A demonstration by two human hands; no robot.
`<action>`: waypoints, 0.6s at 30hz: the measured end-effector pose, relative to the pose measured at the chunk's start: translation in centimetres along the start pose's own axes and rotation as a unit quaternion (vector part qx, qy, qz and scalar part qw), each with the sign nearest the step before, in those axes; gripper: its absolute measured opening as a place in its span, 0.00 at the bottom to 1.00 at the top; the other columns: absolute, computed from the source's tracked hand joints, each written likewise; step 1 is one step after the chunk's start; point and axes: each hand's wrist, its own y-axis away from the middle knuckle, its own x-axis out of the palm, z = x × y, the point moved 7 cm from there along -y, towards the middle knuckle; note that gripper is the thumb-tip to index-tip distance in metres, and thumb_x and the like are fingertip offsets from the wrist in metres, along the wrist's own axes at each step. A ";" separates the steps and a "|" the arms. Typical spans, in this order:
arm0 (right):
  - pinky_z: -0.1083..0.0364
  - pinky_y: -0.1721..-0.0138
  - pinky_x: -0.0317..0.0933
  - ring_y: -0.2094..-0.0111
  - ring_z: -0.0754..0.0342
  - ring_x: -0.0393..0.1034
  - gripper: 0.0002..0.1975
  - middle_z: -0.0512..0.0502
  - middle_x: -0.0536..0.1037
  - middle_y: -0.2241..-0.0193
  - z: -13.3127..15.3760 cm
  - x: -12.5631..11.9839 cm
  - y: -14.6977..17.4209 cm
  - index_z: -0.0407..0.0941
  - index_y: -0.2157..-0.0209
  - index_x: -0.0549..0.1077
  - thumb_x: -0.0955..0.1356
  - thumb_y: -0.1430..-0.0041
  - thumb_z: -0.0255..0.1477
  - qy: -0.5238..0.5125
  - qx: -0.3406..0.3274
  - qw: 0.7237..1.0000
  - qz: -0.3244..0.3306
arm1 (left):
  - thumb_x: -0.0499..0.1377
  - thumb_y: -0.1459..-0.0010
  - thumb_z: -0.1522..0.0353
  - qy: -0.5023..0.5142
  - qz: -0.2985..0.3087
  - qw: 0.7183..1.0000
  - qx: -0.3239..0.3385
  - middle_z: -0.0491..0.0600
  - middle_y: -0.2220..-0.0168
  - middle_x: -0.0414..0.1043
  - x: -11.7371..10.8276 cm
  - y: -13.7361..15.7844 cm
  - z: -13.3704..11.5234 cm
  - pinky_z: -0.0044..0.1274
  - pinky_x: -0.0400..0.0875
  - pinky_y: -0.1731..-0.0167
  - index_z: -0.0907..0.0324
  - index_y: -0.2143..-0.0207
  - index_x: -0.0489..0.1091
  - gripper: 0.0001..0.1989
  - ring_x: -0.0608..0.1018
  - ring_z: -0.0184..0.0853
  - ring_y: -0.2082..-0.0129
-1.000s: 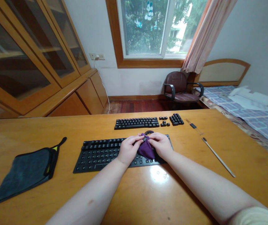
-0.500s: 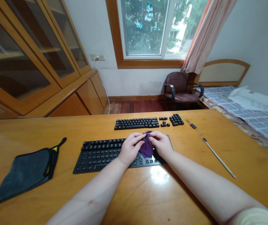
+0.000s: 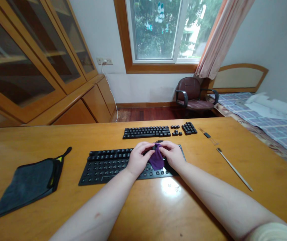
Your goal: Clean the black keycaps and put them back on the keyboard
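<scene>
Over the right part of a black keyboard (image 3: 100, 167), my left hand (image 3: 140, 157) and my right hand (image 3: 173, 155) meet fingertip to fingertip. Between them a purple cloth (image 3: 156, 162) is pinched, its lower end hanging down over the bare switches. My right thumb and fingers are closed on the cloth. A small dark piece, which looks like a keycap (image 3: 154, 147), shows at my left fingertips, partly hidden by fingers and cloth. The keyboard's top rows still carry keycaps; its lower rows show exposed switches. Behind my hands, the edge of a round black thing (image 3: 159, 141) peeks out.
Loose keycaps (image 3: 146, 132) lie in keyboard order behind the keyboard, with a number-pad group (image 3: 189, 128) to their right. A wire keycap puller (image 3: 207, 135) and a thin brush (image 3: 235, 170) lie at right. A folded grey cloth (image 3: 30, 179) lies at left on the wooden table (image 3: 138, 214).
My hands stay in nearly the same place. The purple cloth has shifted slightly between my fingers, and a little more of the dark piece shows.
</scene>
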 end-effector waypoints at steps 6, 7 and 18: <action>0.53 0.61 0.64 0.66 0.54 0.70 0.13 0.47 0.77 0.67 1.5 0.6 0.0 0.50 0.62 0.78 0.70 0.53 0.29 0.048 -0.047 0.996 0.052 | 0.60 0.51 0.70 0.058 -0.011 0.995 -0.083 0.49 0.66 0.76 0.2 0.3 1.4 0.28 0.74 0.60 0.60 0.65 0.73 0.08 0.78 0.34 0.65; 0.53 0.61 0.64 0.66 0.53 0.70 0.13 0.47 0.77 0.67 1.6 0.6 0.0 0.50 0.62 0.78 0.71 0.53 0.29 0.048 -0.051 0.996 0.054 | 0.61 0.51 0.69 0.054 -0.013 0.994 -0.091 0.49 0.68 0.77 0.2 0.4 1.7 0.28 0.74 0.62 0.60 0.67 0.74 0.07 0.78 0.34 0.67; 0.53 0.61 0.65 0.67 0.53 0.72 0.06 0.47 0.78 0.70 0.9 0.2 -0.2 0.47 0.70 0.79 0.70 0.53 0.28 0.029 -0.026 0.999 0.038 | 0.63 0.55 0.68 0.072 -0.030 0.988 -0.132 0.50 0.70 0.78 0.0 0.4 2.0 0.29 0.74 0.62 0.61 0.71 0.75 0.07 0.79 0.36 0.69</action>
